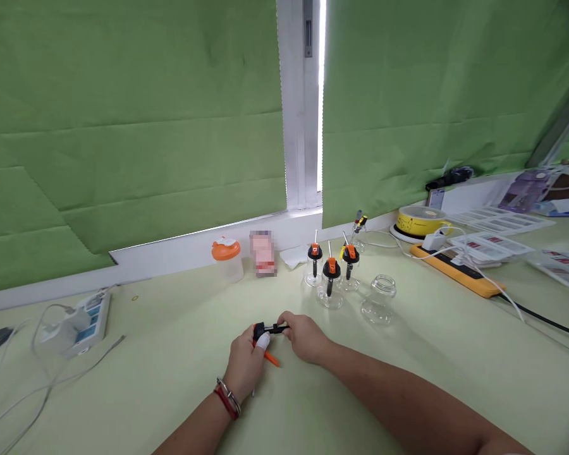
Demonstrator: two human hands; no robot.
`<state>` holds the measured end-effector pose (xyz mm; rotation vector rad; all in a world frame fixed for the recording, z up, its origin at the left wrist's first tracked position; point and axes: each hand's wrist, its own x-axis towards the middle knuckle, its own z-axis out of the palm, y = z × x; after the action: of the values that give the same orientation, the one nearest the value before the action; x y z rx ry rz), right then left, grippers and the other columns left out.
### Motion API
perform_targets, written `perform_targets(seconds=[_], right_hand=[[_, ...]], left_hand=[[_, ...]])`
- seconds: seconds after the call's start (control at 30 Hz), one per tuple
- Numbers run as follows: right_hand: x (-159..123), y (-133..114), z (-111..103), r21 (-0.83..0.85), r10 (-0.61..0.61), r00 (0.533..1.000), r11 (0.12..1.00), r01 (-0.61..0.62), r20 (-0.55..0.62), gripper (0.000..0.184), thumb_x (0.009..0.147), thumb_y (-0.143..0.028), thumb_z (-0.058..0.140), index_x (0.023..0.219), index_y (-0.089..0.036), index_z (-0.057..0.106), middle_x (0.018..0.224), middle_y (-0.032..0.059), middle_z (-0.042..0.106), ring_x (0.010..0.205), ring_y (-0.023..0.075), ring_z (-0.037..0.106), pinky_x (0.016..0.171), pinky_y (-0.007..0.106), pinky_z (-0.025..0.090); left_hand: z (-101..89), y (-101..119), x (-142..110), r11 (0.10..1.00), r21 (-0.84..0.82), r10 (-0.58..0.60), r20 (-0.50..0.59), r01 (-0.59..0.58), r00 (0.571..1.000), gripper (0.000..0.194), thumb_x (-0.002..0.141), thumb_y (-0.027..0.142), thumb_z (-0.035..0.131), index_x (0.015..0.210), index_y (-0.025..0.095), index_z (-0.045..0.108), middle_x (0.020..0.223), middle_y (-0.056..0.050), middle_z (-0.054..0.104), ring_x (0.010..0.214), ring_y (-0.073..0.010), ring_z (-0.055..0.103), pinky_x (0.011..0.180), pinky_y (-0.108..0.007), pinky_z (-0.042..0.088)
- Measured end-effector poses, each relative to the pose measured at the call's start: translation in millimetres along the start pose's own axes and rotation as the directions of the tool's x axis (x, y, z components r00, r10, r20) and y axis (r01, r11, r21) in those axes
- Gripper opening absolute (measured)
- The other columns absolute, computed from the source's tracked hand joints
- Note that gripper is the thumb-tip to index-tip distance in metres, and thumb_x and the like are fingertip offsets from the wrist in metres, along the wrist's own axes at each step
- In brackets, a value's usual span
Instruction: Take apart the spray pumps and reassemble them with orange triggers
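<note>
My left hand (247,363) is closed around a black bottle top (258,330), which lies on its side just above the table. An orange lever (271,359) sticks out below the thumb, which has a white covering on its tip. From the top a black stem (275,328) points right, and my right hand (304,336) pinches its far end. The fingers hide part of both pieces. Behind and to the right stand three glass bottles fitted with similar tops (331,268) that have orange levers and thin metal spouts. Beside them an open glass jar (378,300) has no lid.
An orange-lidded plastic cup (228,260) and a blurred pink item (263,254) stand by the wall. White power strip (93,321) with cables lies left. Orange power strip (455,270), yellow round container (420,221) and printed sheets (495,245) lie right. Screwdrivers (360,222) stand behind.
</note>
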<state>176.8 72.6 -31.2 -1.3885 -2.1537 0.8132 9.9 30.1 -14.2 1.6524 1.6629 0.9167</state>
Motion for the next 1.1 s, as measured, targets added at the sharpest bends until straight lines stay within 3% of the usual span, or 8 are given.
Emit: perform_targets(seconds=[0.2,0.43,0.67,0.8,0.93,1.1], right_hand=[[1.1,4.0,1.0,0.034,0.021,1.0,0.999,-0.02,-0.021,0.029,0.082,-0.013,0.047,0.11,-0.023,0.049,0.075,0.0008,0.056,0.063,0.0117,0.046,0.055,0.021,0.025],[0.9,6.7,0.8,0.034,0.023,0.999,0.999,-0.022,-0.035,0.022,0.084,-0.015,0.045,0.103,-0.022,0.053,0.073,0.0005,0.055,0.063,0.0117,0.046,0.055,0.021,0.026],[-2.6,6.7,-9.1,0.073,0.03,1.0,0.997,-0.03,0.003,0.018,0.083,-0.016,0.043,0.095,-0.021,0.056,0.069,-0.0002,0.054,0.061,0.0118,0.044,0.055,0.021,0.028],[-0.8,9.9,-12.0,0.122,0.058,0.998,0.991,-0.06,0.018,0.019,0.083,-0.02,0.043,0.097,-0.021,0.056,0.072,0.0004,0.055,0.06,0.0121,0.045,0.055,0.022,0.03],[0.9,22.2,-21.8,0.15,0.105,0.994,0.983,-0.107,0.017,0.018,0.082,-0.021,0.045,0.095,-0.02,0.058,0.076,0.0013,0.059,0.061,0.0121,0.047,0.056,0.022,0.032],[2.2,34.0,-42.0,0.155,0.089,0.996,0.984,-0.089,0.004,0.013,0.077,-0.021,0.051,0.085,-0.017,0.062,0.079,0.0029,0.064,0.066,0.0131,0.053,0.059,0.023,0.036]], left_hand=[[0.8,-2.4,-0.3,1.0,-0.013,-0.001,-0.004,0.001,1.0,0.029,0.081,0.043,0.044,0.086,0.018,0.058,0.057,0.003,0.049,0.053,-0.0149,0.046,0.054,-0.026,0.036],[3.6,-5.8,-1.6,1.0,0.0,0.002,-0.064,-0.002,0.998,0.03,0.081,0.044,0.044,0.089,0.018,0.058,0.057,0.003,0.05,0.051,-0.0139,0.045,0.052,-0.025,0.035],[0.9,-6.4,1.2,0.998,-0.062,-0.024,-0.016,0.023,1.0,0.033,0.08,0.044,0.045,0.094,0.018,0.059,0.052,0.005,0.047,0.046,-0.0122,0.042,0.048,-0.024,0.034],[-8.5,-13.7,9.8,0.996,-0.078,-0.046,-0.022,0.044,0.999,0.036,0.079,0.044,0.046,0.1,0.018,0.06,0.055,0.004,0.053,0.048,-0.0137,0.047,0.05,-0.025,0.037],[-26.5,-20.5,17.3,0.994,0.099,-0.039,-0.141,0.053,0.989,0.039,0.078,0.047,0.049,0.103,0.02,0.059,0.076,-0.003,0.065,0.065,-0.0187,0.058,0.058,-0.027,0.04],[-44.8,-22.6,20.5,0.909,0.386,-0.095,-0.174,0.157,0.98,0.039,0.078,0.051,0.045,0.099,0.021,0.06,0.091,-0.007,0.065,0.078,-0.0225,0.059,0.056,-0.027,0.038]])
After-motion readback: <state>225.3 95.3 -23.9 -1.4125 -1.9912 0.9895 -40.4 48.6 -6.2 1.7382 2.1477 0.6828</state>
